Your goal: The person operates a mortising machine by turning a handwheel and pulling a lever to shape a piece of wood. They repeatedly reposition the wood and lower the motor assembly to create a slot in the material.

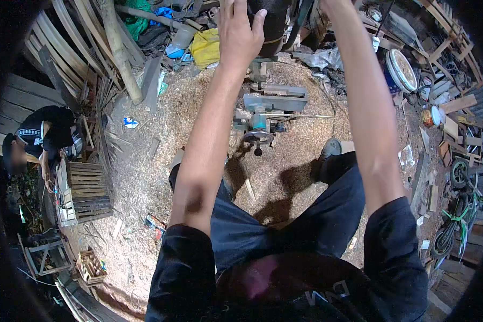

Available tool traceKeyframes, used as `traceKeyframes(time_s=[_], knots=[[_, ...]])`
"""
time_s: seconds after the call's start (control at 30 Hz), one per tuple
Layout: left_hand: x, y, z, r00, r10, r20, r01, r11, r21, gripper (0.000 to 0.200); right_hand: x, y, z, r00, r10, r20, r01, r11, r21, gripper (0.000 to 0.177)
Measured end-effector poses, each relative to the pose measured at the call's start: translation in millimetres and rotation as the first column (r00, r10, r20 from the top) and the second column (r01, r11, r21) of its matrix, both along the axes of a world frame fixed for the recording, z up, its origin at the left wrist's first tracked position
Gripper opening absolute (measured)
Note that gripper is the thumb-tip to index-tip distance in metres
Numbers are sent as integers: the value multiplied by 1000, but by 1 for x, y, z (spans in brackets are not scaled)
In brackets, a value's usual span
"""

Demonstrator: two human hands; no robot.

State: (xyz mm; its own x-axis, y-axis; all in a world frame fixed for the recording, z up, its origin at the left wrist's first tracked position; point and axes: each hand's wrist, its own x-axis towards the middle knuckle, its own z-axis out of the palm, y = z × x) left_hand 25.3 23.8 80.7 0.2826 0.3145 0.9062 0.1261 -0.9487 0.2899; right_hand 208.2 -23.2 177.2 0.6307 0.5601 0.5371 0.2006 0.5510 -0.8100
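Both my arms reach up and forward to the top of the view. My left hand (239, 32) presses flat against a dark cylindrical object (273, 21), thumb on its side. My right hand is cut off by the top edge; only the forearm (365, 96) shows, rising beside the same dark object. Below it, on a sawdust-covered floor, stands a grey metal machine (268, 110) with a round wheel. My legs in dark trousers stand behind it.
Another person in a black shirt (40, 134) bends over a wooden slatted crate (88, 190) at the left. Curved wooden planks (64, 48) lean at upper left. A yellow bag (205, 47), a bicycle (456, 214) and scrap wood crowd the edges.
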Motion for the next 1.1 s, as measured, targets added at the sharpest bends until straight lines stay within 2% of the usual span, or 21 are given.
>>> traceKeyframes(time_s=[0.13,0.17,0.2,0.23,0.27,0.33,0.4,0.47,0.53,0.57,0.6,0.63,0.7,0.73,0.77,0.83,0.87,0.9,0.93,1.03,1.1], knots=[[-7,-5,-4,998,-30,-50,29,999,-21,59,-31,-38,-48,993,-75,91,67,994,89,51],[-11,-6,-5,996,-36,-84,32,998,-47,61,-31,-49,-68,970,-128,207,116,991,66,44],[-14,-7,-9,992,-42,-117,33,997,-76,63,-53,-78,-77,913,-179,366,184,983,21,50],[-17,-10,-18,991,-17,-133,6,997,-83,61,-71,-92,-88,902,-218,372,229,973,16,51],[-21,-13,-30,988,6,-153,-20,996,-90,59,-83,-104,-105,926,-150,347,119,987,110,43],[-33,-21,-55,974,-25,-224,-18,983,-185,56,-107,-138,-146,946,-81,313,89,996,-11,47],[-47,-31,-93,969,-23,-247,-46,962,-270,56,-127,-164,-193,928,-71,365,51,997,65,34],[-64,-41,-135,963,-77,-258,-27,926,-376,52,-142,-187,-238,889,-62,454,32,997,72,35],[-78,-49,-191,936,-123,-331,-54,876,-480,46,-154,-207,-264,893,-9,450,53,995,-84,35],[-85,-59,-205,885,-120,-451,-138,855,-500,44,-157,-211,-267,894,17,447,61,985,-159,36],[-91,-69,-219,816,-124,-565,-226,831,-508,43,-164,-207,-254,944,0,330,114,939,-325,34],[-95,-70,-236,803,-220,-554,-172,805,-568,44,-171,-203,-242,977,-31,211,133,863,-487,31],[-100,-66,-287,751,-415,-513,-71,723,-687,47,-176,-183,-195,913,-150,379,363,725,-586,25],[-96,-59,-331,798,-502,-333,-3,549,-836,49,-165,-176,-202,719,-223,658,555,754,-351,24],[-88,-50,-381,829,-544,-132,78,346,-935,51,-163,-177,-201,754,-143,641,536,699,-474,34],[-92,-62,-398,812,-550,-193,12,347,-938,54,-164,-186,-201,828,12,561,469,534,-703,56],[-96,-71,-369,747,-494,-445,-109,568,-815,55,-169,-190,-204,851,96,516,431,432,-792,72],[-104,-80,-340,648,-375,-663,-203,754,-624,56,-175,-195,-223,847,53,529,454,445,-772,71],[-104,-86,-323,651,-454,-608,-255,624,-739,60,-178,-197,-258,839,8,544,479,463,-746,71],[-109,-91,-338,655,-325,-682,-207,790,-576,64,-182,-198,-362,830,-87,551,510,518,-686,70],[-114,-106,-331,736,-362,-572,-143,743,-653,70,-181,-190,-415,817,-146,558,537,548,-642,70]])
